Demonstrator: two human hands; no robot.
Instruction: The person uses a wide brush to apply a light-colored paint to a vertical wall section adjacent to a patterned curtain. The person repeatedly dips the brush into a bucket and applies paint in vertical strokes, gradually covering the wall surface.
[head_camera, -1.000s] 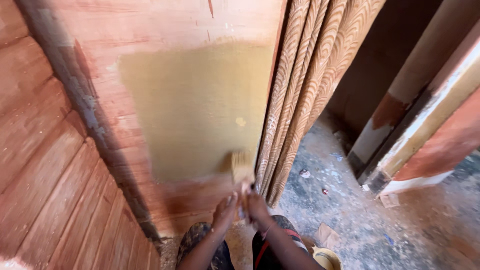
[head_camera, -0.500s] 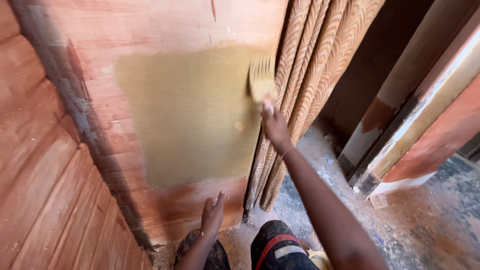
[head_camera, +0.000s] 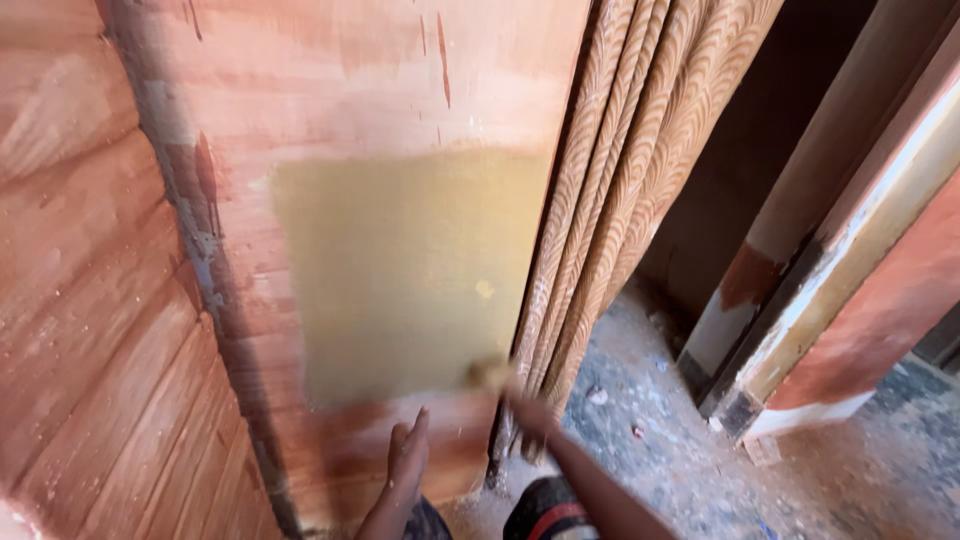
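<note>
A tall reddish wooden board (head_camera: 340, 90) stands upright in front of me, with a rectangular patch of yellow-tan paint (head_camera: 410, 270) on it. My right hand (head_camera: 530, 415) grips a paint-covered brush (head_camera: 492, 376) at the lower right corner of the patch; both are motion-blurred. Flat against the bare wood below the patch rests my left hand (head_camera: 408, 462), fingers together and pointing up, holding nothing.
Several boards with a wavy grain pattern (head_camera: 640, 170) lean right of the painted board. A reddish plank wall (head_camera: 80, 300) fills the left. Wooden frames (head_camera: 850, 250) lean at the right over a dusty, littered grey floor (head_camera: 660, 440). A dark gap lies behind.
My right hand swept the brush from the bottom of the patch up to its top right edge, then back down to the lower right corner. The left hand stayed on the board.
</note>
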